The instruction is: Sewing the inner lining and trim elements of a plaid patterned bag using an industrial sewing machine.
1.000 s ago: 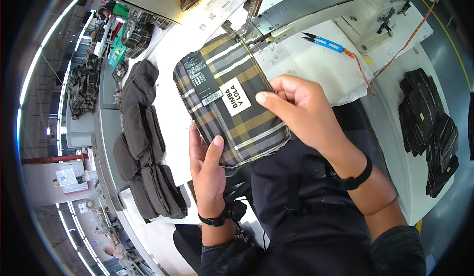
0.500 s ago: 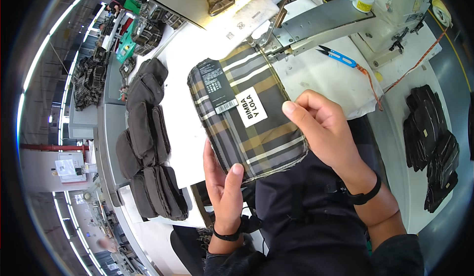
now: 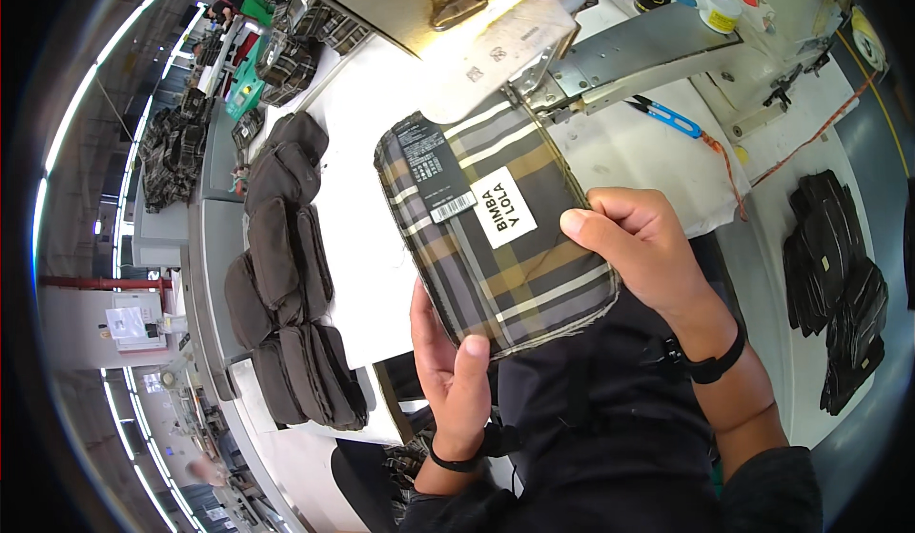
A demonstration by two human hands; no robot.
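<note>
A plaid fabric pouch piece (image 3: 534, 280) in grey, brown and white, with frayed seam edges, is held in front of me. On its face are a white label (image 3: 503, 207) and a black care tag (image 3: 425, 156). My left hand (image 3: 453, 371) grips the near left corner, thumb on top and fingers beneath. At the right edge my right hand (image 3: 637, 242) pinches the cloth between thumb and fingers. The far end of the piece lies at the sewing machine arm (image 3: 620, 66), partly under the machine's white head cover (image 3: 496, 61).
Stacked dark padded pouches (image 3: 286, 266) line the table's left side. Blue thread snips (image 3: 672, 118) on an orange cord lie beyond my right hand. Dark fabric pieces (image 3: 834, 276) are piled far right. A small white bottle (image 3: 720, 9) stands on the machine.
The plaid piece and both hands appear shifted slightly right and down in view. The machine and snips shift right too. Both hands keep the same hold.
</note>
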